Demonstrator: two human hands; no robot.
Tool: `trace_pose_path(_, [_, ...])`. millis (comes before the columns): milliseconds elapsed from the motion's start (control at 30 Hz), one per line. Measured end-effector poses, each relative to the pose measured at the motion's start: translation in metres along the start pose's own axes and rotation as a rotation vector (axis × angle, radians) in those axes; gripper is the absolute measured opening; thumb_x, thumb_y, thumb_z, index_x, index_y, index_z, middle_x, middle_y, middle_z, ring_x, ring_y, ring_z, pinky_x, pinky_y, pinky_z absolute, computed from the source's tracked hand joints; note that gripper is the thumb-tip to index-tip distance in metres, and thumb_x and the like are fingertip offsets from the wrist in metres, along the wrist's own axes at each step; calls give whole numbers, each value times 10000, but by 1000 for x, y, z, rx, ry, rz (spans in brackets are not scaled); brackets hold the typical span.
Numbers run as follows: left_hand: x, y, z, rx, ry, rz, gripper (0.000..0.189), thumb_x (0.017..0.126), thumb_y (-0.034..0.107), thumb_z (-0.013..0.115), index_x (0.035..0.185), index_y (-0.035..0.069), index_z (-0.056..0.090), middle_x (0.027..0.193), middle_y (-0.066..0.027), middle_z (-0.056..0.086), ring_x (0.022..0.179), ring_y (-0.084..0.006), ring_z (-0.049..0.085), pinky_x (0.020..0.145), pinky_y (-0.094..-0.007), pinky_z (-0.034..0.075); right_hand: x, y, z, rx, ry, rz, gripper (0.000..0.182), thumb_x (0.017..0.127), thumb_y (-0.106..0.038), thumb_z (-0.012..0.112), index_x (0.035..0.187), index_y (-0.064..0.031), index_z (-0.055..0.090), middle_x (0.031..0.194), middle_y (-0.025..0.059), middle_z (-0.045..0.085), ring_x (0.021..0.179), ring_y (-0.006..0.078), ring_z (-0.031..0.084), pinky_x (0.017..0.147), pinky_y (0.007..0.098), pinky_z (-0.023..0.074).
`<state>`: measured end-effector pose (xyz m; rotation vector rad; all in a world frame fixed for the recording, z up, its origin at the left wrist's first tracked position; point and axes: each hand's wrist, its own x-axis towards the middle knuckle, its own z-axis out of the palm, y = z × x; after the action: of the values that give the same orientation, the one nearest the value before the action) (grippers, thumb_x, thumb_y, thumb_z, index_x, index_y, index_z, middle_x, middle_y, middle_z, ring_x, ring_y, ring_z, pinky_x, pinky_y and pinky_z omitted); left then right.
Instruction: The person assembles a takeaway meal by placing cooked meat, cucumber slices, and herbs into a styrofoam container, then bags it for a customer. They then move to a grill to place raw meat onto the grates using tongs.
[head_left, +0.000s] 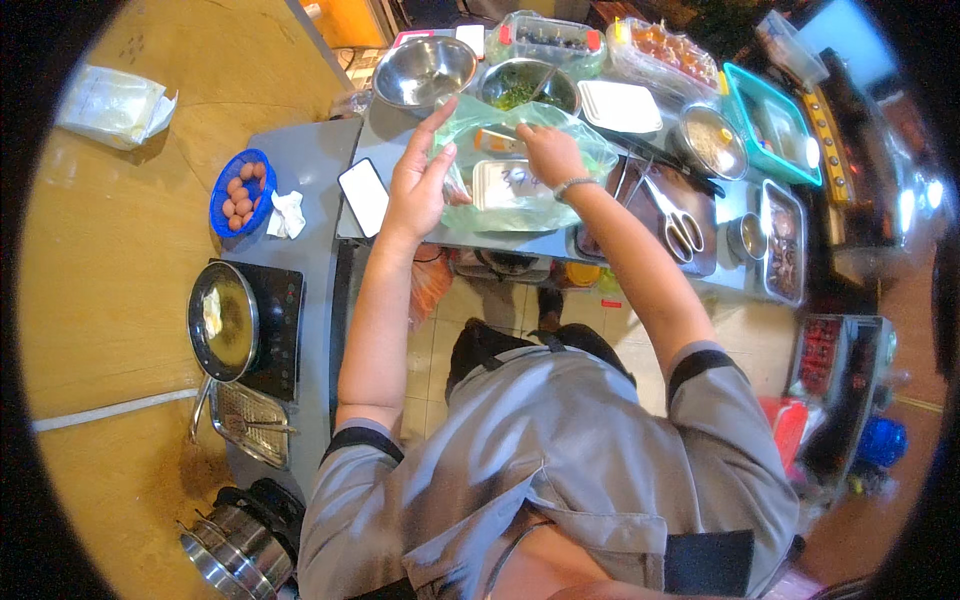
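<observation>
A translucent green plastic bag (577, 154) lies on the grey worktop before me, its mouth spread. My left hand (420, 176) holds its left side, with thumb and index finger apart along the film and other fingers partly hidden. My right hand (553, 154) reaches over the bag, fingers curled at the end of an orange-and-white packet (493, 141); whether they grip it is unclear. Within the bag is a pale lidded takeaway box (510, 184) with handwriting on top. Left of my left hand lies a phone (365, 196) with a bright white screen.
Behind the bag stand a steel bowl (424, 71) and a bowl of chopped greens (517, 88). Kitchen scissors (679, 225) rest on a dark board (701, 202) at right. At left are a blue basket of eggs (244, 195) and a frying pan (236, 322) containing egg.
</observation>
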<state>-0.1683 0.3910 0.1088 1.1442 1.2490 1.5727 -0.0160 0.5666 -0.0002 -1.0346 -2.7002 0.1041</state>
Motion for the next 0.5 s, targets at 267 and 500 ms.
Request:
trace_pose_path(267, [16,-17,11,154,31,162,643,914,41,475,1470,229,214,1492,-157,257,1107,-193,537,594,-232,557,-4,47,55,158,-332,-208,347,875,-290,451,1174,-172,579,1062,120,627,1014,347,581,889,483,448])
trace_pose_path(500, [3,3,11,76,154,2,648,902,45,513,1457,217,227,1443,-166,342,1046,-176,572,572,-230,558,-40,29,-3,230,-273,-99,434,879,-412,424,1174,-111,528,1059,170,611,1012,364,575,906,478,402])
